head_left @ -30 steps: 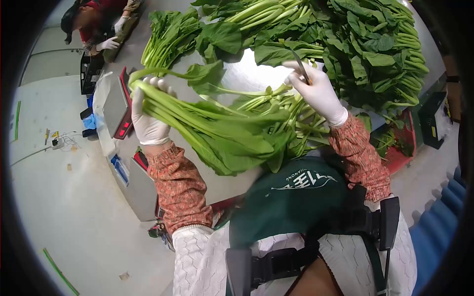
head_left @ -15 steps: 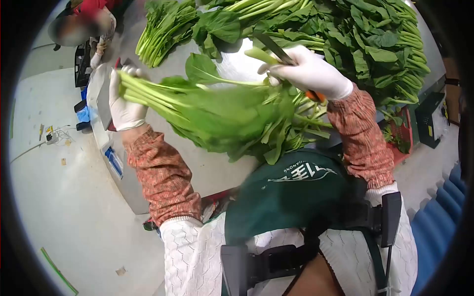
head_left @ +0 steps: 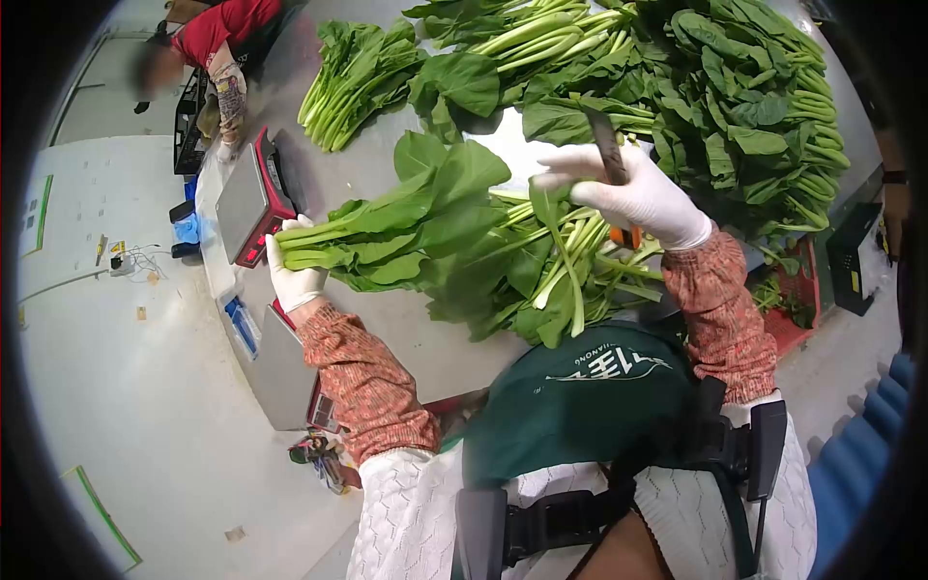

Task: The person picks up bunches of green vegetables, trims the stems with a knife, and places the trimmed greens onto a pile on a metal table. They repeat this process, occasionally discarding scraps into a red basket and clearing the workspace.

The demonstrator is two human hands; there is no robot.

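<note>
Over the steel table (head_left: 406,333), left hand (head_left: 295,275) is gripping a bunch of leafy greens (head_left: 406,217) by the stems beside a scale (head_left: 249,198); right hand (head_left: 633,193) is clenching a knife (head_left: 609,150) plus one leaf.

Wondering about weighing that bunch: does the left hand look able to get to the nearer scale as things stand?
Probably yes. The left hand grips the bunch right beside the scale, with nothing between them, though the bunch fills it.
</note>
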